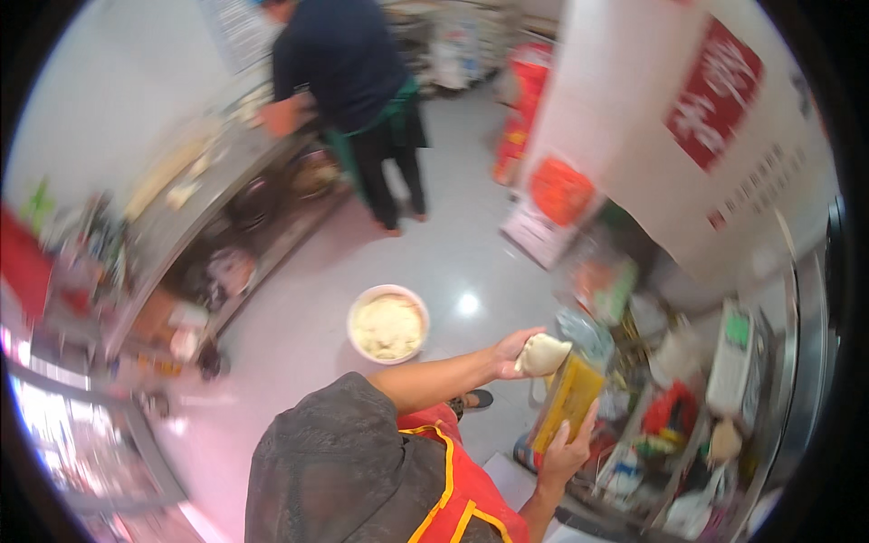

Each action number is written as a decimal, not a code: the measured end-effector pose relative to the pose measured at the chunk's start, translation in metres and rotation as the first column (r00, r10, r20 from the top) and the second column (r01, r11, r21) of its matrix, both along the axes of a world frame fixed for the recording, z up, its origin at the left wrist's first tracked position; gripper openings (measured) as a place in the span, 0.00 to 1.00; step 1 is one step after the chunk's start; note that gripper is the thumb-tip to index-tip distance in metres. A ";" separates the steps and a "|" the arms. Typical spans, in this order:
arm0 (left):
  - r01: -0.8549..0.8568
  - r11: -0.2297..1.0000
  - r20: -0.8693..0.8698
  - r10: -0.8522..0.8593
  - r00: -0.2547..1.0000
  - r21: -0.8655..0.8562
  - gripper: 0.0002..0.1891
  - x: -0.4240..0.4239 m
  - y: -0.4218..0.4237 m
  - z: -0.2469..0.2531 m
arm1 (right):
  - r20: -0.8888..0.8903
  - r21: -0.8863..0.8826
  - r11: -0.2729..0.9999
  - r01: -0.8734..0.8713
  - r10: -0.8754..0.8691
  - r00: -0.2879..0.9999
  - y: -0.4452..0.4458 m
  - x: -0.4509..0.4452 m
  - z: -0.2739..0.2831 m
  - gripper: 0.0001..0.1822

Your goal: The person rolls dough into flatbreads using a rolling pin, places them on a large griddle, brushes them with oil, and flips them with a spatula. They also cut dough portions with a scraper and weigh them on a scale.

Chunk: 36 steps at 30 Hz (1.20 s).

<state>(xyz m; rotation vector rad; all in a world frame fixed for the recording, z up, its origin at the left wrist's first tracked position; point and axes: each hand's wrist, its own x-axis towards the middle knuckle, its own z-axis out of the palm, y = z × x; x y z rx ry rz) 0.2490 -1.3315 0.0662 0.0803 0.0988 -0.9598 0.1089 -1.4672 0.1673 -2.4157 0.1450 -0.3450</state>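
My left hand (514, 353) holds a pale, flattened piece of dough (545, 355) with a rounded edge. Beside it, my right hand (571, 444) grips a yellow rectangular box or block (570, 400) by its lower end. The upper end of this yellow thing lies close to the dough; whether they touch cannot be told. To the left of my left forearm, a round white tub (353, 339) stands on the floor, filled with a pale doughy mass (388, 324).
A co-worker (346, 68) in dark clothes stands at a long counter (224, 170) bearing dough pieces (182, 195). Cluttered shelving (624, 461) stands at right, near a white scale-like device (730, 360) with a green display. A large printed white sheet (624, 102) hangs above an orange-red bag (560, 190).
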 end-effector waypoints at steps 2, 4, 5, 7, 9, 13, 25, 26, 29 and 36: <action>-0.086 0.987 -0.017 0.089 0.996 0.134 0.26 -0.039 0.075 -0.022 | -0.077 0.056 0.979 -0.196 0.200 0.977 0.022 -0.028 0.005 0.32; -0.199 0.958 -0.032 0.210 0.977 0.206 0.25 -0.084 0.148 -0.024 | -0.062 0.193 0.909 -0.370 0.387 0.920 0.057 -0.037 -0.011 0.32; -0.271 0.938 -0.049 0.288 0.956 0.216 0.25 -0.107 0.179 -0.021 | -0.048 0.351 0.855 -0.381 0.423 0.905 0.070 -0.040 -0.016 0.33; -0.445 0.871 -0.130 0.476 0.870 0.208 0.26 -0.153 0.234 -0.012 | -0.032 0.635 0.685 -0.357 0.485 0.874 0.089 -0.043 -0.020 0.33; -0.626 0.757 -0.257 0.653 0.712 0.189 0.27 -0.196 0.289 -0.004 | -0.032 0.792 0.555 -0.255 0.455 0.890 0.116 -0.038 -0.028 0.34; -0.674 0.594 -0.357 0.804 0.476 0.439 0.28 -0.265 0.405 0.004 | -0.079 0.823 0.517 -0.236 0.515 0.853 0.214 -0.023 -0.040 0.35; -0.719 0.398 -0.431 0.890 0.151 0.570 0.17 -0.302 0.658 -0.118 | -0.130 0.857 0.380 -0.348 0.813 0.567 0.544 0.017 -0.046 0.33; -0.754 0.357 -0.415 0.901 0.124 0.552 0.18 -0.291 0.687 -0.131 | -0.134 0.855 0.383 -0.350 0.814 0.565 0.562 0.026 -0.050 0.33; -0.777 0.307 -0.399 0.914 0.078 0.550 0.20 -0.243 0.762 -0.089 | -0.146 0.808 0.418 -0.415 0.825 0.547 0.594 0.059 -0.069 0.33; -0.968 0.069 -0.068 0.996 0.055 0.240 0.20 -0.111 0.968 -0.054 | -0.134 0.817 0.364 -0.447 0.875 0.466 0.722 0.156 -0.097 0.32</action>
